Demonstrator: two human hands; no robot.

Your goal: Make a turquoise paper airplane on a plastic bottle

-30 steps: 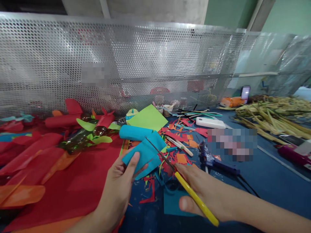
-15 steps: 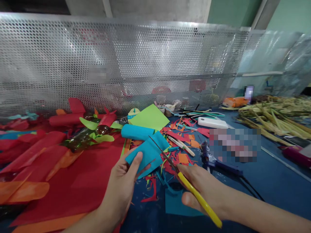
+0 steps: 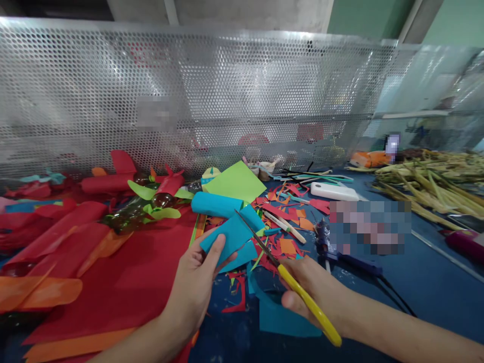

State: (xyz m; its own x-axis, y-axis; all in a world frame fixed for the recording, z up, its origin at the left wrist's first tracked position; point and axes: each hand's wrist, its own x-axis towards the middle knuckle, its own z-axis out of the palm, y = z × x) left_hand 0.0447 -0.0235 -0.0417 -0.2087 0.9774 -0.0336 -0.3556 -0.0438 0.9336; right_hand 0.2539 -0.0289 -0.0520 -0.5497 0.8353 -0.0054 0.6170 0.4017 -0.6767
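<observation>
Reads as paper-cutting, with left hand (image 3: 196, 277) clamped on blue paper (image 3: 223, 242), thumb on top and fingers beneath. Held up over the worktop (image 3: 442, 302), tilted, just in front of a blue roll (image 3: 217, 204). Right hand (image 3: 321, 285) closed around the yellow-handled scissors (image 3: 310, 305), blades (image 3: 266, 252) slanting up and leftward across the paper. Hard to tell from here whether parted or together at the cutting edge. Calls for a steady pinch, blades lined up on the edge and fingertips kept out of their path.

On the worktop, at far left, orange paper (image 3: 41, 293) and red rolls (image 3: 62, 234); then a broad red sheet (image 3: 139, 277), with a bottle (image 3: 128, 216) behind. Near the middle, 1 green sheet (image 3: 236, 184), lying beyond the blue roll; red and orange scraps (image 3: 288, 246) around 2 pens (image 3: 282, 223). Farther right, a white device (image 3: 335, 191), a glue gun (image 3: 359, 264) and dry leaves (image 3: 427, 176). Behind everything, a perforated screen (image 3: 242, 75); at upper right, a green wall (image 3: 461, 25).
</observation>
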